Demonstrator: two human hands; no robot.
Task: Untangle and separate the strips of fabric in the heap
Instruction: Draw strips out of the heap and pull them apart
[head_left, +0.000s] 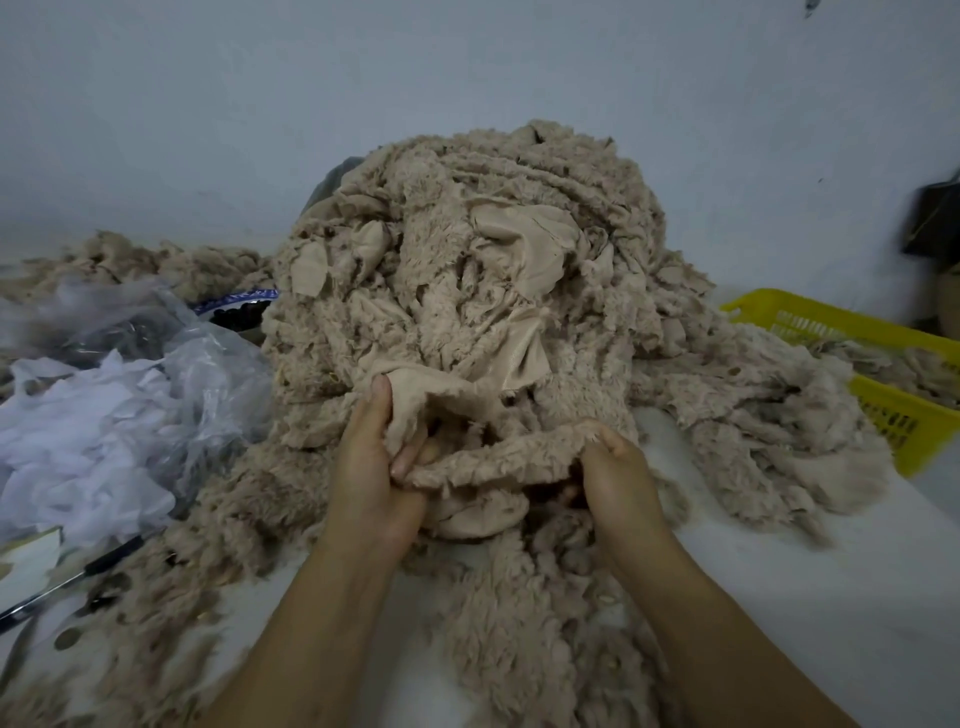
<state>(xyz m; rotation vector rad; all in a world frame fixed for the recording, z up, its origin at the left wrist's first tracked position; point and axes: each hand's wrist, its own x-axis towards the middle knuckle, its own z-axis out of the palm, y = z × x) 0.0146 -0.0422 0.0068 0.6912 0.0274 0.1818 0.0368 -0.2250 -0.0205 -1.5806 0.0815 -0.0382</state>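
At desk (831, 597) centre, 12 o'clock from the hands, the heap (467, 270) of tan fleece strips sits tall and knotted. Bulk is not separated; I'd call the task early-to-mid.

Left hand (374, 467) pinches one strip (498, 462) at the heap's near edge, thumb on top. Right hand (618, 467) has its fingers curled round the same strip's other end.

Loose strips trail toward 6 o'clock and 3 o'clock.

Containers:
- Yellow basket (898, 421) at 3 o'clock holds some tan strips, probably the sorted ones.
- Clear plastic bag (218, 374) at 9 o'clock holds white material.

Scissors (67, 577) lie at 8 o'clock.
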